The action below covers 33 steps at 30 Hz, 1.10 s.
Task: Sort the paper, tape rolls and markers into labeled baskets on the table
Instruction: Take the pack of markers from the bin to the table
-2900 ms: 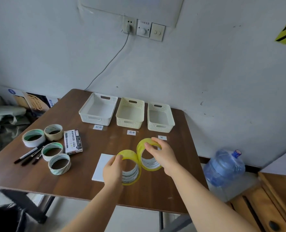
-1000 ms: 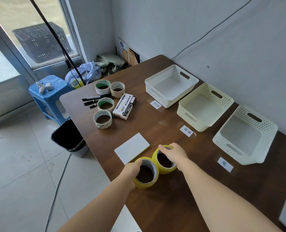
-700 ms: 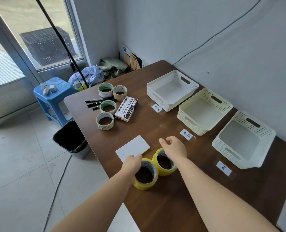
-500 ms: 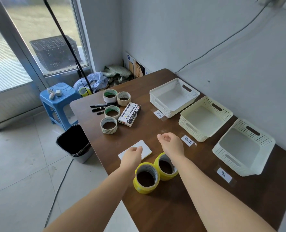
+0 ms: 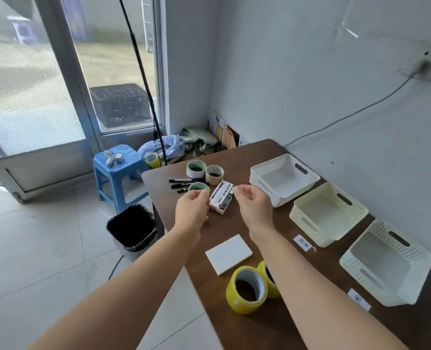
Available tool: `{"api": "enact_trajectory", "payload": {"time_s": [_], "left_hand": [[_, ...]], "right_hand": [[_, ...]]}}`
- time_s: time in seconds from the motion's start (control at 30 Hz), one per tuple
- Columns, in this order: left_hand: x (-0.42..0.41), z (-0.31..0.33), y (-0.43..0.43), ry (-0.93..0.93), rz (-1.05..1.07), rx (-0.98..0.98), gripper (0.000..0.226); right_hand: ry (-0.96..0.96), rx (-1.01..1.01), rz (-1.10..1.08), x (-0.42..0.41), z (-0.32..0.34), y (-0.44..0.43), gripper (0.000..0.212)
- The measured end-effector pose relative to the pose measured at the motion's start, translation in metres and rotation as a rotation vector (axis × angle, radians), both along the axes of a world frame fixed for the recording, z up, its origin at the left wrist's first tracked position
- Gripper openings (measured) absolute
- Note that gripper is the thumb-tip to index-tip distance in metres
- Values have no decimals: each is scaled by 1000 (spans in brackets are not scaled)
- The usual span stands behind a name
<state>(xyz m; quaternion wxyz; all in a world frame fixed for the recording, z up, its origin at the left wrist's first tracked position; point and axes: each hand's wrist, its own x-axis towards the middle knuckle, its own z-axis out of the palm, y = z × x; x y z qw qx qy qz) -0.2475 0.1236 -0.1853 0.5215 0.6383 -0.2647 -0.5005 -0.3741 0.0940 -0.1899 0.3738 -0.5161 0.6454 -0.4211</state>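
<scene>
Two yellow tape rolls [image 5: 246, 289] stand on the brown table [image 5: 255, 322] near me, the right one partly hidden by my right forearm. A white paper stack [image 5: 228, 253] lies just beyond them. Farther off are a marker box [image 5: 221, 197], three black markers [image 5: 181, 184] and pale tape rolls [image 5: 196, 168], [image 5: 214, 171], [image 5: 198, 187]. My left hand [image 5: 191, 210] hovers by the green-cored roll and covers what lies below it. My right hand [image 5: 253, 205] hovers just right of the marker box. Both hands hold nothing, fingers loosely curled.
Three empty baskets line the wall side: white [image 5: 262, 185], cream [image 5: 308, 226], white perforated [image 5: 361, 276], with paper labels [image 5: 303, 242] in front. A black bin [image 5: 131, 227] and blue stool [image 5: 117, 170] stand off the table's left edge.
Both hands set the two yellow rolls down on the table, let go and moved forward to the marker box and pale rolls. The view has turned left.
</scene>
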Motion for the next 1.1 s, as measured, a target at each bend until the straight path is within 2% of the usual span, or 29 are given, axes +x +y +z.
{"api": "enact_trajectory", "payload": {"time_s": [0.1,0.4,0.57,0.87,1.1], "left_hand": [[40,19,11,4,65,-50,16],[181,51,62,-3,258,-181,15],[262,61,103,-71,393,-226,15],[395,69,182,-101,607,-262,13],[469,71,230,-109,793,-259,14]], "right_hand": [[-30,-47,32,42,14,6,8],[-154,-122,187,190,44,43,9],[-201,-154,281,279,55,69,9],[-306,-171,494,423,66,127,6],[-361,-164,701,516,79,165,7]]}}
